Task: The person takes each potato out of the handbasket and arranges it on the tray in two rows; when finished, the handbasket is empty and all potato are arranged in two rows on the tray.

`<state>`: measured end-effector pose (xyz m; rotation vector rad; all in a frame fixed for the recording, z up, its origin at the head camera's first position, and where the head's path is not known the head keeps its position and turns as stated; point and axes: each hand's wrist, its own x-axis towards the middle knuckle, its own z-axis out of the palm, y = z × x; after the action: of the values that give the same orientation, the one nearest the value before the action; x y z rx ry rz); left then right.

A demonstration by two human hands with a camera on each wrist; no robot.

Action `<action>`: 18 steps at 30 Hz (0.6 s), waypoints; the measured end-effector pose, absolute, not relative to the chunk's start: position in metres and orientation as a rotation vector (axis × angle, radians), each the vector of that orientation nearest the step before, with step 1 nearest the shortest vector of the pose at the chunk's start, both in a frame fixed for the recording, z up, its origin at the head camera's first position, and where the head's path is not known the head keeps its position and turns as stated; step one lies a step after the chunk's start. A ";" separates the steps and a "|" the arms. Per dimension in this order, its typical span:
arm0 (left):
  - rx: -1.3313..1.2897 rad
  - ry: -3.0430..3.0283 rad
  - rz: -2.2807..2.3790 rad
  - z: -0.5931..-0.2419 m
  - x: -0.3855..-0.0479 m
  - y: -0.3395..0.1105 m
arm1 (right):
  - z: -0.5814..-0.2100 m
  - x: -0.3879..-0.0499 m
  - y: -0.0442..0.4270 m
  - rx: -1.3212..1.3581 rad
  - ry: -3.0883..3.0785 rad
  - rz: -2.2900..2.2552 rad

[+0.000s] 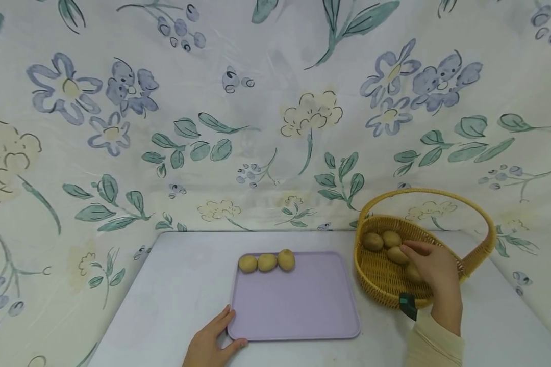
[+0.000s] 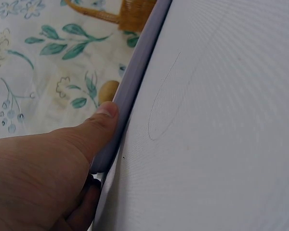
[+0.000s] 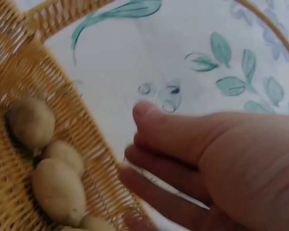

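Observation:
Three potatoes (image 1: 267, 262) sit in a row along the back left of a lilac tray (image 1: 298, 306). My left hand (image 1: 211, 339) touches the tray's front left corner, fingers along its left side and thumb at its front edge. In the left wrist view the thumb (image 2: 103, 113) lies against the tray's rim. My right hand (image 1: 436, 265) reaches over a wicker basket (image 1: 372, 285) holding several potatoes (image 1: 373, 242). The right wrist view shows that hand (image 3: 197, 159) with nothing visible between its extended thumb and fingers, beside the potatoes (image 3: 59, 190).
The basket's tall arched handle (image 1: 427, 191) rises above and behind the right hand. Under everything lies a white tabletop (image 1: 174, 285). Floral fabric (image 1: 257, 102) hangs behind and at both sides of the table.

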<state>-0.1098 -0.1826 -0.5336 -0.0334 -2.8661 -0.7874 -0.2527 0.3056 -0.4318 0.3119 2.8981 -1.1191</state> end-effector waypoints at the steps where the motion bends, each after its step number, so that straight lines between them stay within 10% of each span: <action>1: -0.030 -2.867 -0.790 -0.533 -0.110 -0.182 | -0.433 -0.253 0.306 0.321 2.906 -1.099; 18: -0.043 -2.861 -0.784 -0.532 -0.110 -0.182 | -0.426 -0.249 0.314 0.409 2.840 -1.117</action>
<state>-0.1099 -0.1819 -0.5316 -0.0426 -2.8614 -0.7838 -0.2490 0.3142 -0.4264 0.4093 2.8397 -1.1167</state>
